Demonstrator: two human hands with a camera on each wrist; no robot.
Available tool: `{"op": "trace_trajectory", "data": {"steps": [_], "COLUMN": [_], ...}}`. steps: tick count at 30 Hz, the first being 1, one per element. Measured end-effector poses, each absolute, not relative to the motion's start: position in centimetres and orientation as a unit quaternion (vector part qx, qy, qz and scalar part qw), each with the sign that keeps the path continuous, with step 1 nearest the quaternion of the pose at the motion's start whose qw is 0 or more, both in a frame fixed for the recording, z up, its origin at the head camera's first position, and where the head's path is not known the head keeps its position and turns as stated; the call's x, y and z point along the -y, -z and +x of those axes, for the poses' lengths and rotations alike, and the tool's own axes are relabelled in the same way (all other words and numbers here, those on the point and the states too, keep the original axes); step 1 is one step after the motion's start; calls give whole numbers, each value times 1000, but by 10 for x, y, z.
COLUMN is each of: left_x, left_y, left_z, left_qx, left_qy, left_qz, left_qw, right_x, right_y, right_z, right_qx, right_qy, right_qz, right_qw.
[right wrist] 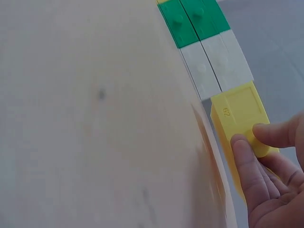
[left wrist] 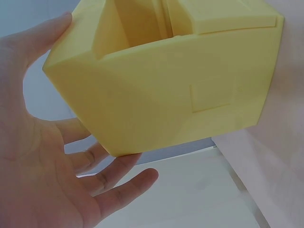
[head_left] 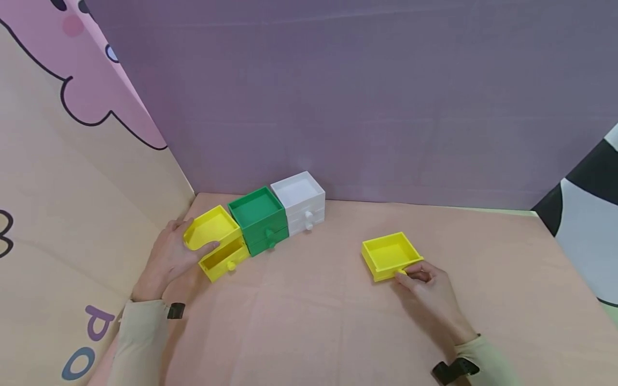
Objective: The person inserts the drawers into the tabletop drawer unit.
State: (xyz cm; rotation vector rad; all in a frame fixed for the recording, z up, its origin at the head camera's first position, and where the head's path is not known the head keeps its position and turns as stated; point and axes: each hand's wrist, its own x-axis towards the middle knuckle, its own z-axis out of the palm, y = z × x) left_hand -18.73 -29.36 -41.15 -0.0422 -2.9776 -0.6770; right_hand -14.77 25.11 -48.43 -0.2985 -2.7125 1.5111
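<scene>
On the left, my left hand [head_left: 169, 257] grips a small yellow drawer cabinet [left wrist: 156, 95] by its side and top, thumb apart from the fingers. The cabinet's upper slot has no drawer in it; its lower drawer [head_left: 223, 262] with a round knob is partly pulled out. Farther right, my right hand [head_left: 436, 295] pinches the knob of a loose yellow drawer [head_left: 391, 253] between thumb and fingers. This drawer is held level with its hollow facing up, close over the table. The right wrist view shows its front panel [right wrist: 244, 109] and the fingers around the knob.
A green drawer cabinet [head_left: 260, 214] stands right beside the yellow one, followed by a white drawer cabinet [head_left: 301, 201]. The pink-covered table [head_left: 314, 321] ends at a purple wall [head_left: 367, 107] behind. A printed cream panel [head_left: 72, 187] rises at the left.
</scene>
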Motion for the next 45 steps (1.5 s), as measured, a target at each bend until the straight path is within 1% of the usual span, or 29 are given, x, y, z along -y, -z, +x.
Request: {"op": "trace_trajectory", "data": {"steps": [7,15,24,30,38,45], "left_x": [293,292,294,292,291,291], "left_y": [410,410,411,412,411,411], "left_z": [-187,-187,-186,-187,-187,-187], "left_qx": [975,975,973,971,972,973], "left_qy": [219,221,225,233,231,227], "left_qz": [-13,-10,-8,-3,-4,-3], "left_qw": [40,38,52,47,47,44], "right_x": [-234,-214,-183,-162,-140,-126], "right_y": [482,483,472,469,467,468], "right_z": [-146,-146,-146,-143,-141,-140], "right_qx": [856,843,827,805,799,792], "right_qy": [-512,-534,-559,-589,-596,-604], "right_qz": [-75,-64,-46,-33,-11,-11], "right_qw": [-14,-26,-39,-62,-72,-84]}}
